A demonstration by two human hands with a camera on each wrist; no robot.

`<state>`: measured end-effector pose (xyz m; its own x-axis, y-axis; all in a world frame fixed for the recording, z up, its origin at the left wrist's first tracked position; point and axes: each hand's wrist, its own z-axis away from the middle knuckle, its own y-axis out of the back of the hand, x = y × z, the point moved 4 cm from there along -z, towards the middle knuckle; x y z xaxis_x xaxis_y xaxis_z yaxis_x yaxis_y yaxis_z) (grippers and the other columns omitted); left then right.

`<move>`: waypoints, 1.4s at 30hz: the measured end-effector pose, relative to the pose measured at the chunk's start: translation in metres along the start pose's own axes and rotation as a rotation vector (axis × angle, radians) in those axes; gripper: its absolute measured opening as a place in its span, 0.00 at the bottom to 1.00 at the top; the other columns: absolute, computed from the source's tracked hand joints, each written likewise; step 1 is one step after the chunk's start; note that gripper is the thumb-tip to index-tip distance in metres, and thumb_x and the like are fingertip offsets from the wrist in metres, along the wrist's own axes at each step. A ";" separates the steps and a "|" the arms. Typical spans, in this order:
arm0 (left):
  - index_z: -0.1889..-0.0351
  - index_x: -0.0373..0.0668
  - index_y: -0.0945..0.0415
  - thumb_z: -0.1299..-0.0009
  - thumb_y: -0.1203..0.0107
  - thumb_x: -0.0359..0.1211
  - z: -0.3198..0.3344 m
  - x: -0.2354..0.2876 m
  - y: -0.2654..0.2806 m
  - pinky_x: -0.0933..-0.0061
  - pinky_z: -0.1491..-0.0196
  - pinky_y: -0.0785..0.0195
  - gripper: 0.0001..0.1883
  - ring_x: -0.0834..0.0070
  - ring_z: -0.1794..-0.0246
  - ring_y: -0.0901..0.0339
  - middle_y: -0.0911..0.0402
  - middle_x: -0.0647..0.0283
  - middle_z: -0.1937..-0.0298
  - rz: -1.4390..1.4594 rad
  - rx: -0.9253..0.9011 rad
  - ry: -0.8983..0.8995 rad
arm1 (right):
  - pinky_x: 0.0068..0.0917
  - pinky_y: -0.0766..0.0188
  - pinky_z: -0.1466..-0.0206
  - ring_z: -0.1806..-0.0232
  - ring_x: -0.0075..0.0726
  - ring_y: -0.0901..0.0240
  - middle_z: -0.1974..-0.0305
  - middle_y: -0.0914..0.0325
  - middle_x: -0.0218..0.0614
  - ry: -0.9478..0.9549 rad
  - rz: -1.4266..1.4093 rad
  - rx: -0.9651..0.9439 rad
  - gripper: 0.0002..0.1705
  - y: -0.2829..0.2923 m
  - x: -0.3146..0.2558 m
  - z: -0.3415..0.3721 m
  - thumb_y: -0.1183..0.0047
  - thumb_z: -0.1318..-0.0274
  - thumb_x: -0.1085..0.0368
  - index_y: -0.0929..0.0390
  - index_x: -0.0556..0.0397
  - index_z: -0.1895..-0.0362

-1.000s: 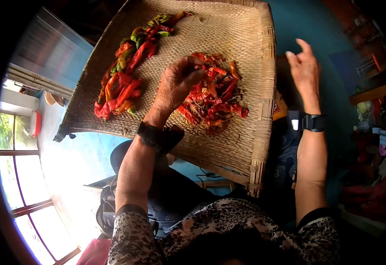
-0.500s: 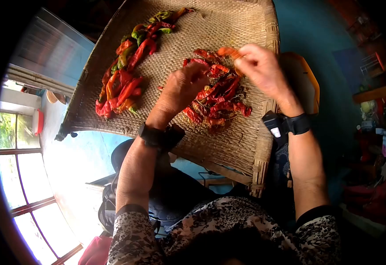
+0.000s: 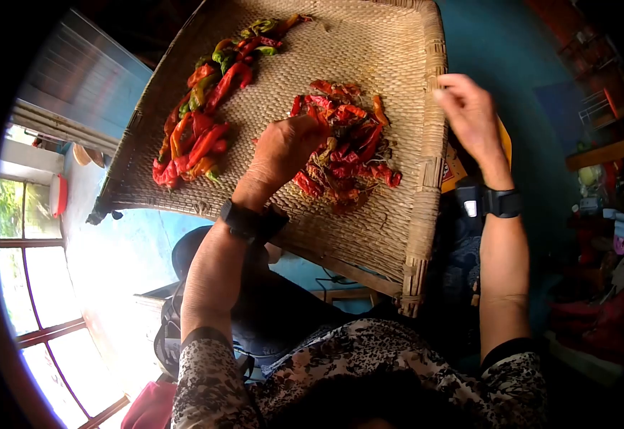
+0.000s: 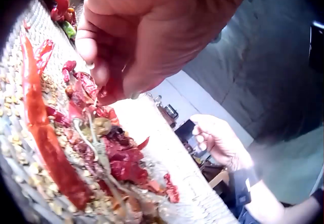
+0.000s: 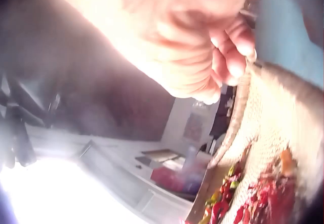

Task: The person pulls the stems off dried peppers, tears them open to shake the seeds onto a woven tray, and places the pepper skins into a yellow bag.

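In the head view the left hand is over the near-left side of a pile of wrinkled red peppers on a woven tray. Its thumb and fingers pinch a dark red pepper, partly hidden by the fingers in the left wrist view. Just beyond the tray's right rim is the right hand, fingers loosely bent, with nothing visible between them. A long red pepper lies on the weave among pale seeds.
A separate row of red, orange and green peppers runs along the tray's left side. Under the right hand, a yellow-edged box shows beside the tray. Windows are at the left, and clothes lie at the far right.
Half a second ago the right hand held an orange-red piece above the pile; it has since moved right, past the rim, and the piece is no longer visible in it. The left hand stays near the pile.
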<state>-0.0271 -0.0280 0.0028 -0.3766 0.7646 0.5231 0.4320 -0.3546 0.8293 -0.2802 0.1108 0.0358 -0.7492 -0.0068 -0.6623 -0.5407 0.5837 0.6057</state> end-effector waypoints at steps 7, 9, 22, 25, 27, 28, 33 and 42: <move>0.58 0.39 0.20 0.33 0.43 0.34 -0.006 0.022 0.009 0.73 0.65 0.30 0.10 0.78 0.71 0.22 0.18 0.62 0.72 0.339 -0.028 0.049 | 0.29 0.26 0.69 0.74 0.32 0.23 0.75 0.21 0.40 0.077 -0.297 -0.350 0.14 -0.089 -0.071 0.002 0.40 0.44 0.61 0.22 0.57 0.60; 0.60 0.39 0.19 0.34 0.42 0.35 -0.008 0.022 0.009 0.69 0.67 0.29 0.10 0.70 0.73 0.21 0.18 0.57 0.71 0.343 -0.020 0.043 | 0.34 0.29 0.72 0.76 0.37 0.23 0.78 0.23 0.42 0.128 -0.146 -0.289 0.09 -0.096 -0.076 -0.001 0.43 0.44 0.64 0.24 0.58 0.68; 0.54 0.43 0.29 0.34 0.44 0.43 -0.005 -0.020 -0.026 0.55 0.66 0.30 0.17 0.54 0.66 0.21 0.19 0.56 0.64 -0.347 0.032 0.030 | 0.24 0.37 0.74 0.79 0.19 0.37 0.80 0.25 0.28 -0.074 0.181 0.295 0.10 0.026 -0.006 -0.015 0.47 0.41 0.62 0.24 0.53 0.72; 0.54 0.44 0.32 0.36 0.42 0.43 -0.010 -0.016 -0.030 0.53 0.66 0.30 0.19 0.53 0.66 0.21 0.19 0.55 0.64 -0.288 0.019 0.049 | 0.28 0.33 0.70 0.75 0.31 0.29 0.77 0.23 0.33 -0.261 0.406 0.301 0.10 0.055 0.011 0.001 0.48 0.40 0.59 0.24 0.52 0.65; 0.54 0.44 0.33 0.37 0.40 0.43 -0.012 -0.018 -0.032 0.53 0.66 0.30 0.20 0.52 0.65 0.21 0.19 0.54 0.64 -0.166 0.074 0.004 | 0.33 0.28 0.66 0.70 0.40 0.20 0.71 0.18 0.39 -0.362 0.465 0.238 0.10 0.057 0.021 0.003 0.48 0.41 0.60 0.22 0.52 0.62; 0.54 0.44 0.33 0.37 0.40 0.43 -0.011 -0.017 -0.034 0.53 0.66 0.30 0.20 0.52 0.65 0.21 0.19 0.54 0.64 -0.166 0.073 0.002 | 0.34 0.27 0.64 0.68 0.43 0.20 0.71 0.18 0.39 -0.307 0.471 0.242 0.11 0.051 0.017 0.002 0.48 0.42 0.60 0.23 0.51 0.59; 0.49 0.42 0.35 0.39 0.37 0.32 -0.015 -0.022 -0.035 0.62 0.62 0.27 0.23 0.60 0.63 0.19 0.18 0.55 0.62 0.006 0.048 0.119 | 0.23 0.37 0.77 0.80 0.23 0.31 0.79 0.24 0.31 0.042 0.051 0.018 0.06 -0.018 -0.004 -0.001 0.48 0.41 0.65 0.22 0.50 0.61; 0.53 0.39 0.28 0.37 0.39 0.26 -0.004 -0.001 -0.009 0.73 0.54 0.27 0.15 0.77 0.57 0.21 0.18 0.61 0.59 0.723 0.018 0.077 | 0.29 0.25 0.66 0.71 0.37 0.20 0.72 0.18 0.43 0.036 -0.350 -0.344 0.16 -0.106 -0.066 0.000 0.41 0.44 0.58 0.21 0.60 0.64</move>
<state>-0.0343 -0.0275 -0.0046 -0.0481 0.3019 0.9521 0.6077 -0.7477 0.2678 -0.1735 0.0494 0.0151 -0.5091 -0.1866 -0.8403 -0.8531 0.2389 0.4638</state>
